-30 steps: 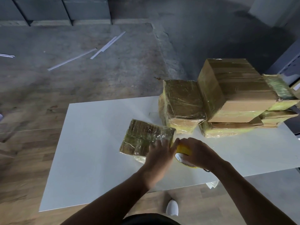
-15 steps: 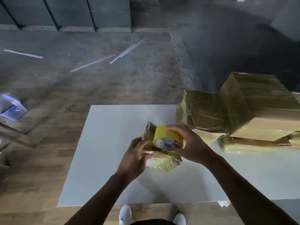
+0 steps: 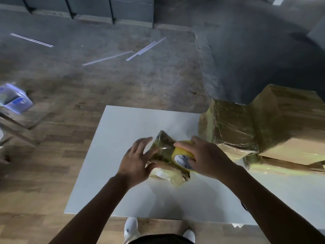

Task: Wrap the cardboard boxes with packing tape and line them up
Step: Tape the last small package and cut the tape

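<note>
Small box [image 3: 162,148], glossy with tape, stands tilted near the middle of the white table [image 3: 123,131], far corner raised; blur makes it hard to tell which edge rests on the surface.

Left hand [image 3: 137,161]: fingers spread and mostly straight, palm against the box's left side, thumb on its near edge.

Right hand [image 3: 209,159]: fingers curled over the yellow tape roll [image 3: 181,156], holding it against the box's right face. Printed white core faces the camera.

To the right, well apart from the hands, a wrapped box [image 3: 228,127] stands beside a large box [image 3: 288,120], which sits on flat wrapped boxes [image 3: 284,167].

White strips [image 3: 140,50] lie on the floor beyond. White shoes [image 3: 131,228] show below the table edge.
</note>
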`<action>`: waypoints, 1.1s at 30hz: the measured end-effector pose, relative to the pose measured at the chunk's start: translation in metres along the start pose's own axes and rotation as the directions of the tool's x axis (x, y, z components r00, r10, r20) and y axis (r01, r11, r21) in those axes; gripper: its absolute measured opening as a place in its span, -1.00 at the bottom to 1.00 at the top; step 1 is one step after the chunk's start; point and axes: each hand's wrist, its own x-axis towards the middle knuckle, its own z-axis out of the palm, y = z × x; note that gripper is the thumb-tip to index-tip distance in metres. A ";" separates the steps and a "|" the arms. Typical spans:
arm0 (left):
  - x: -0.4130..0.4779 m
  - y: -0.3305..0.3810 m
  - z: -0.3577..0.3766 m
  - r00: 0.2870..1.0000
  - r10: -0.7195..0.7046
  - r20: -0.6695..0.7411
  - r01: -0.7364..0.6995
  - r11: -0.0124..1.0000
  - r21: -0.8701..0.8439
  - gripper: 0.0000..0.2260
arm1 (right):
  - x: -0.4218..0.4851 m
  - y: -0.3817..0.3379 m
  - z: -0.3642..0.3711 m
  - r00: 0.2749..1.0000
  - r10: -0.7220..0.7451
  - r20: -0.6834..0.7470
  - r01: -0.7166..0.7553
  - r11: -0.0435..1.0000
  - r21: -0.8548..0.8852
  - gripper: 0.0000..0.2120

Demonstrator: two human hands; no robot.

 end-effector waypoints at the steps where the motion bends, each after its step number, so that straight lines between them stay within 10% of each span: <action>1: 0.007 -0.001 -0.003 0.997 0.061 0.035 -0.064 0.995 0.080 -0.53 | 0.002 0.001 0.001 1.000 0.010 -0.016 -0.010 1.000 0.029 -0.40; 14: 0.014 0.025 0.000 0.961 0.101 0.257 -0.134 0.985 0.111 -0.52 | -0.008 0.006 0.031 0.974 0.171 -0.146 -0.064 0.834 0.547 -0.43; 22: 0.025 0.023 -0.005 0.950 0.011 0.312 -0.086 0.970 0.226 -0.47 | -0.031 0.045 0.003 0.982 0.127 0.137 -0.127 0.992 -0.003 -0.53; 33: 0.034 0.064 0.000 0.954 0.135 0.268 -0.260 0.818 0.514 -0.71 | -0.034 0.039 0.030 0.974 0.155 0.166 -0.160 0.987 0.018 -0.48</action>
